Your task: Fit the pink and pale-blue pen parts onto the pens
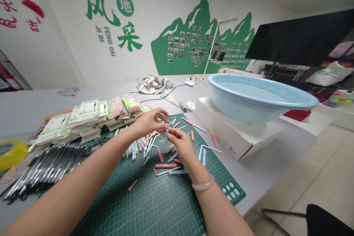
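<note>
Bench (262, 171) runs back to the wall; its right edge slants down the frame. At its left side, a yellow tape roll (11, 152), cut by the frame border. Next to it, a row of black-and-clear pens (52, 167), laid side by side. Behind these, toward the bench's far edge, a pile of small boxes (85, 116), white-green and pink, stacked unevenly. Green cutting mat (110, 199) spans the middle, its right corner close to the bench's right edge. Left hand (155, 121): over the mat, fingers curled, fingertips closed on the upper part of a light-blue pen piece (166, 138). Gray-white cloths (151, 85) are bunched beyond it, near the far edge. The pen piece is held above the mat between both hands. Right hand (181, 143): thumb and forefinger pinched on the same piece; pale bracelet (203, 183) on wrist. Pink and blue pen parts, with thin white rods, lie scattered on the mat beneath and around both hands. Right of the mat, toward the bench's right edge, a white box (218, 127) carries a light-blue basin (235, 107).
</note>
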The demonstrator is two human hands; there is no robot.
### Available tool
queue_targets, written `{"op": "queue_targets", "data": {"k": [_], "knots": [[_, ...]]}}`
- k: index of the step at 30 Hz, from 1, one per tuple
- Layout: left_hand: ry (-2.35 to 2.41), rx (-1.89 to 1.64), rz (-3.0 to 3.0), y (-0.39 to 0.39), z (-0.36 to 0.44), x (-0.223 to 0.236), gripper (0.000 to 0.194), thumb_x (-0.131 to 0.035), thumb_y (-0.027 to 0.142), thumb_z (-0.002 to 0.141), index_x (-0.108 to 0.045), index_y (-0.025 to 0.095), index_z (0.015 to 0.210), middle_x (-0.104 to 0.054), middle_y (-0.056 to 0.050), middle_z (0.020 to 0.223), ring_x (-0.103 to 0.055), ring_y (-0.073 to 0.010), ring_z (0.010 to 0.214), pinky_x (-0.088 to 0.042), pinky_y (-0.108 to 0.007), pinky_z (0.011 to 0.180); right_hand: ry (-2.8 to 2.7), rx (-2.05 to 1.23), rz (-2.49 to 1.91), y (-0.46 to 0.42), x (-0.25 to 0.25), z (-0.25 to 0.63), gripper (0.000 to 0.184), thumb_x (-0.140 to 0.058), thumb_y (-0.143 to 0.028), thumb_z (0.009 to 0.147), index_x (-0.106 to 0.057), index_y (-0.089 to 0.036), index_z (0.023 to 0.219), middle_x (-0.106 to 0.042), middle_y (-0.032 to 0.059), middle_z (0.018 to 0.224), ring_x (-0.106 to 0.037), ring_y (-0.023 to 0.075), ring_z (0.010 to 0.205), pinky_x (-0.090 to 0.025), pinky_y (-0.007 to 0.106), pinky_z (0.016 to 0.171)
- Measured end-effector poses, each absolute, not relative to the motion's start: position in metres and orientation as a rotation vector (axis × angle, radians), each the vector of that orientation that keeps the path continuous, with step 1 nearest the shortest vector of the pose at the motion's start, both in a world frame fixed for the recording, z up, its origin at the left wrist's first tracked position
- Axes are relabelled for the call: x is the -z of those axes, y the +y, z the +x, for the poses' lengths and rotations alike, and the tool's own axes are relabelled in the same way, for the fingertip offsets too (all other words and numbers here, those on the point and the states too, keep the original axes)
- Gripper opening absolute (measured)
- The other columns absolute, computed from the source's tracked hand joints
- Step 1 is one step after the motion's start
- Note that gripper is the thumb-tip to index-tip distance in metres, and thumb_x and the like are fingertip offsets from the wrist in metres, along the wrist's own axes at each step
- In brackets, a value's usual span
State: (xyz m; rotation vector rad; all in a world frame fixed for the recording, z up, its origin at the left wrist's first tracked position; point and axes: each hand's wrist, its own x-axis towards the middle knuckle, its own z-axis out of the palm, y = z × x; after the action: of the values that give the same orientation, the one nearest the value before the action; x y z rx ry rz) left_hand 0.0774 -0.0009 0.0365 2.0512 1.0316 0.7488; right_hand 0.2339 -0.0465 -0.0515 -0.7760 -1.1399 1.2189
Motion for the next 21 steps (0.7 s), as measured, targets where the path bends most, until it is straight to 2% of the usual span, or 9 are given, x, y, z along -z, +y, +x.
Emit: {"op": "queue_targets", "data": {"k": [1, 3, 5, 6, 8, 11, 15, 19, 21], "knots": [[1.126, -0.783, 2.033, 0.002, 0.074, -0.028, 0.030, -0.056, 0.031, 0.076, -0.057, 0.017, 0.103, -0.067, -0.006, 0.087, -0.062, -0.0145, 0.064, -0.047, -0.026, 0.058, -1.125, -1.213, -0.796, -0.045, 0.053, 0.235, 0.020, -0.068, -0.026, 0.070, -0.071, -0.019, 0.089, -0.071, 0.0031, 0.091, -0.062, 0.0171, 0.086, -0.044, 0.029, 0.081], [1.484, -0.703, 2.149, 0.006, 0.068, -0.009, 0.020, -0.054, 0.032, 0.078, -0.062, 0.017, 0.087, -0.067, -0.007, 0.080, -0.063, -0.0173, 0.067, -0.047, -0.028, 0.061, -1.066, -1.198, -0.858, -0.043, 0.056, 0.236, 0.020, -0.070, -0.025, 0.067, -0.071, -0.019, 0.086, -0.071, 0.0025, 0.088, -0.061, 0.0164, 0.082, -0.044, 0.028, 0.077], [1.728, -0.445, 2.266, 0.008, 0.065, 0.010, 0.011, -0.059, 0.027, 0.071, -0.063, 0.017, 0.068, -0.067, -0.009, 0.072, -0.063, -0.0230, 0.075, -0.046, -0.032, 0.067, -1.017, -1.177, -0.918, -0.041, 0.058, 0.238, 0.020, -0.070, -0.025, 0.065, -0.070, -0.019, 0.084, -0.070, 0.0022, 0.085, -0.060, 0.0156, 0.078, -0.045, 0.027, 0.073], [1.769, -0.393, 2.276, 0.008, 0.065, 0.019, 0.009, -0.061, 0.024, 0.069, -0.063, 0.016, 0.064, -0.067, -0.011, 0.072, -0.064, -0.0258, 0.077, -0.046, -0.034, 0.069, -1.008, -1.168, -0.938, -0.040, 0.059, 0.238, 0.020, -0.070, -0.025, 0.065, -0.070, -0.018, 0.083, -0.070, 0.0023, 0.084, -0.060, 0.0154, 0.077, -0.044, 0.027, 0.072], [1.819, -0.353, 2.265, 0.006, 0.069, 0.033, 0.007, -0.062, 0.021, 0.066, -0.064, 0.015, 0.066, -0.068, -0.016, 0.080, -0.064, -0.0308, 0.084, -0.045, -0.038, 0.072, -1.010, -1.156, -0.960, -0.040, 0.060, 0.239, 0.019, -0.069, -0.025, 0.065, -0.069, -0.018, 0.083, -0.070, 0.0024, 0.085, -0.059, 0.0154, 0.078, -0.044, 0.026, 0.071], [1.883, -0.320, 2.221, 0.005, 0.077, 0.047, 0.010, -0.060, 0.018, 0.066, -0.066, 0.013, 0.071, -0.067, -0.023, 0.092, -0.063, -0.0341, 0.089, -0.045, -0.040, 0.073, -1.014, -1.153, -0.969, -0.039, 0.060, 0.240, 0.019, -0.068, -0.025, 0.065, -0.069, -0.019, 0.083, -0.070, 0.0023, 0.086, -0.060, 0.0160, 0.080, -0.045, 0.026, 0.071], [1.915, -0.314, 2.116, 0.013, 0.081, 0.051, 0.009, -0.062, 0.016, 0.060, -0.066, 0.015, 0.068, -0.069, -0.021, 0.087, -0.064, -0.0317, 0.086, -0.046, -0.035, 0.070, -0.997, -1.155, -0.986, -0.038, 0.060, 0.240, 0.022, -0.070, -0.025, 0.063, -0.069, -0.019, 0.083, -0.070, 0.0024, 0.085, -0.060, 0.0164, 0.079, -0.045, 0.026, 0.070], [1.821, -0.378, 2.016, 0.020, 0.073, 0.044, 0.008, -0.065, 0.021, 0.053, -0.059, 0.016, 0.052, -0.064, -0.011, 0.057, -0.064, -0.0265, 0.066, -0.045, -0.030, 0.058, -1.024, -1.142, -1.001, -0.038, 0.059, 0.240, 0.020, -0.070, -0.025, 0.062, -0.069, -0.018, 0.082, -0.070, 0.0024, 0.083, -0.060, 0.0161, 0.077, -0.045, 0.026, 0.069], [1.733, -0.439, 1.968, 0.016, 0.069, 0.036, 0.015, -0.063, 0.027, 0.057, -0.055, 0.017, 0.050, -0.056, -0.005, 0.046, -0.059, -0.0216, 0.053, -0.043, -0.027, 0.050, -1.048, -1.137, -0.991, -0.039, 0.059, 0.240, 0.017, -0.069, -0.024, 0.063, -0.069, -0.018, 0.080, -0.070, 0.0021, 0.081, -0.060, 0.0161, 0.076, -0.045, 0.027, 0.070]]}}
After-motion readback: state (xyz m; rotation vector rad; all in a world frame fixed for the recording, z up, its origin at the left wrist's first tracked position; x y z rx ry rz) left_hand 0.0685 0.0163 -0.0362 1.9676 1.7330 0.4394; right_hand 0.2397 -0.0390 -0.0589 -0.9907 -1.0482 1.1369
